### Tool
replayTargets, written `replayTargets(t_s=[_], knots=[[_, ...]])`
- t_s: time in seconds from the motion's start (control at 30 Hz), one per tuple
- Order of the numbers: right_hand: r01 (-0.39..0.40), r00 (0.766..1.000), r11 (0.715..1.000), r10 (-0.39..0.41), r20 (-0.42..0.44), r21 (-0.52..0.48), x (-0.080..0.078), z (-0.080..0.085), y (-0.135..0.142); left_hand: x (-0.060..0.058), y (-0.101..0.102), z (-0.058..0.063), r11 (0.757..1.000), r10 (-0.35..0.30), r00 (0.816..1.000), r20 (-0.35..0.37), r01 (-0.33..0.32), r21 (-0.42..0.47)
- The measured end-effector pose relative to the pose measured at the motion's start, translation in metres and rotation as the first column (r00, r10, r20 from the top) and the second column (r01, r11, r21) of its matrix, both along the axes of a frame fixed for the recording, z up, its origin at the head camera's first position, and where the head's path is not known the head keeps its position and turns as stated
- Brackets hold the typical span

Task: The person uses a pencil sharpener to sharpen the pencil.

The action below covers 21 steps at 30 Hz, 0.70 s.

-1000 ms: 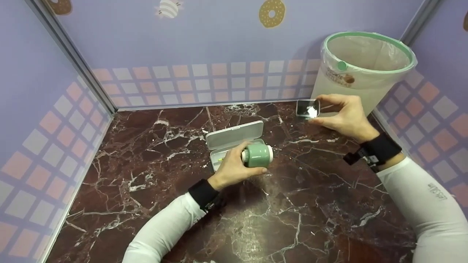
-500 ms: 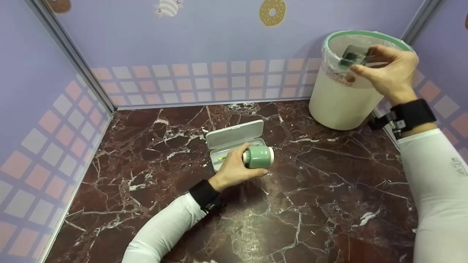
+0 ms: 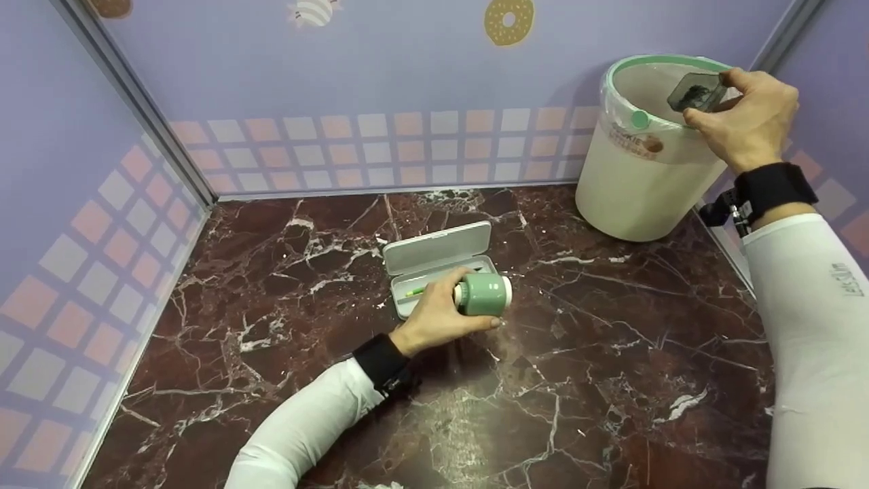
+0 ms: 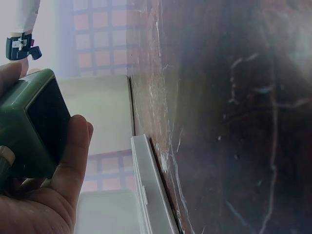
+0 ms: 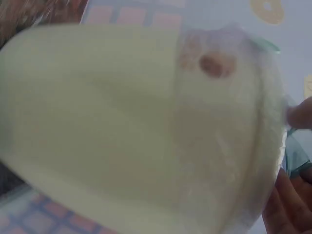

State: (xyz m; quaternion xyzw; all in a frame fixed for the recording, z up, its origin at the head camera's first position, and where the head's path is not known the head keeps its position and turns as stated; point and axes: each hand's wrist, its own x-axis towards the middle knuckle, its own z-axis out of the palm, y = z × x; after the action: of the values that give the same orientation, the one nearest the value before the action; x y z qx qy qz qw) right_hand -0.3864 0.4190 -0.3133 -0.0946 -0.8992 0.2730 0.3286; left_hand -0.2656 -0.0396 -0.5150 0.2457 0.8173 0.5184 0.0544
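Observation:
My left hand [image 3: 438, 316] grips a green pencil sharpener [image 3: 485, 294] with white ends, held over the front of an open pencil case [image 3: 441, 251]. In the left wrist view, the green sharpener [image 4: 29, 117] shows a dark square opening, with fingers along its side. My right hand [image 3: 753, 119] pinches a small clear shavings tray [image 3: 696, 93] between thumb and fingers. Dark shavings show inside the tray, which is tilted above the mouth of the bin [image 3: 631, 190]. At the right edge of the right wrist view, only part of the clear tray [image 5: 296, 156] appears beside the bin's lined rim.
The tall cream bin has a green rim [image 3: 640, 120] and a plastic liner, and stands in the back right corner. A green pencil [image 3: 415, 292] lies in the case. Patterned walls [image 3: 407, 75] bound the dark marbled tabletop [image 3: 584, 380].
My right hand has carried the clear tray up and to the right, from above the table to over the bin, tilting it. The left hand and sharpener have hardly moved.

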Motion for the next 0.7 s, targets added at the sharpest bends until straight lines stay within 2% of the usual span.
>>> replayTargets(t_s=[0.13, 0.27, 0.37, 0.47, 0.6, 0.7], knots=[[-0.022, 1.000, 0.990, 0.023, -0.010, 0.138, -0.0010, -0.0003, -0.0014, 0.0003, -0.0006, -0.0015, 1.000, 0.005, 1.000, 0.005, -0.005, -0.010], [-0.046, 0.999, 0.976, 0.041, 0.030, 0.211, -0.0021, 0.0046, -0.0036, 0.0002, -0.0012, -0.0024, 1.000, 0.006, 1.000, -0.002, -0.006, -0.003], [-0.051, 0.997, 0.956, 0.034, 0.063, 0.289, -0.0011, 0.0079, -0.0040, 0.0000, -0.0015, -0.0032, 1.000, 0.001, 1.000, -0.006, -0.001, 0.001], [-0.061, 0.997, 0.916, 0.041, 0.058, 0.397, 0.0010, 0.0082, -0.0049, -0.0001, -0.0019, -0.0043, 1.000, -0.010, 1.000, -0.001, 0.010, 0.011], [-0.068, 0.997, 0.834, 0.073, 0.012, 0.548, 0.0036, 0.0081, -0.0070, 0.0003, -0.0022, -0.0055, 1.000, -0.016, 1.000, 0.006, 0.016, 0.024], [-0.067, 0.996, 0.787, 0.085, -0.001, 0.613, 0.0040, 0.0079, -0.0068, 0.0007, -0.0015, -0.0065, 1.000, -0.015, 1.000, 0.003, 0.015, 0.024]])
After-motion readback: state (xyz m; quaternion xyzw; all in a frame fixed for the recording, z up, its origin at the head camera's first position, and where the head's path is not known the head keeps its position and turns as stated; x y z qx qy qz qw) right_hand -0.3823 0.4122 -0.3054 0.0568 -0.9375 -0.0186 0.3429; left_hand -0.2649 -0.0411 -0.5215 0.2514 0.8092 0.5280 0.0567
